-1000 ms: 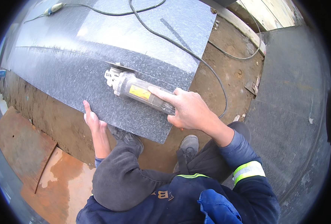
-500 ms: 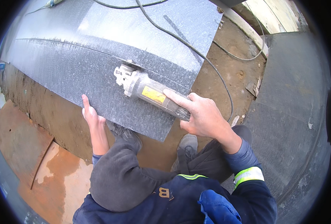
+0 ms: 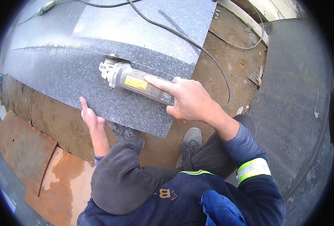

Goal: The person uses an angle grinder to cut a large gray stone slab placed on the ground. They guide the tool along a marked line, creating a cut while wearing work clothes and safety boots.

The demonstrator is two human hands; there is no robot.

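My right hand (image 3: 191,98) is wrapped round the rear of a dusty angle grinder (image 3: 138,82), its index finger stretched along the body by a yellow label. The grinder's disc (image 3: 116,58) stands edge-on against a dark speckled stone slab (image 3: 76,81), at a long straight cut line. White dust trails leftward along that line. At the slab's near edge, my left hand (image 3: 92,116) grips it with the thumb up; the other fingers are partly hidden.
A black cable (image 3: 182,35) loops over the slab and down beside my right wrist. A cable connector (image 3: 46,6) lies far left. Brown dirt (image 3: 234,69) surrounds my shoes. Rusty sheets (image 3: 25,147) lie at left, a large dark sheet (image 3: 287,98) at right.
The grinder and my right hand have moved left and slightly away along the cut line. My left hand keeps its place at the slab edge. The view has shifted slightly.
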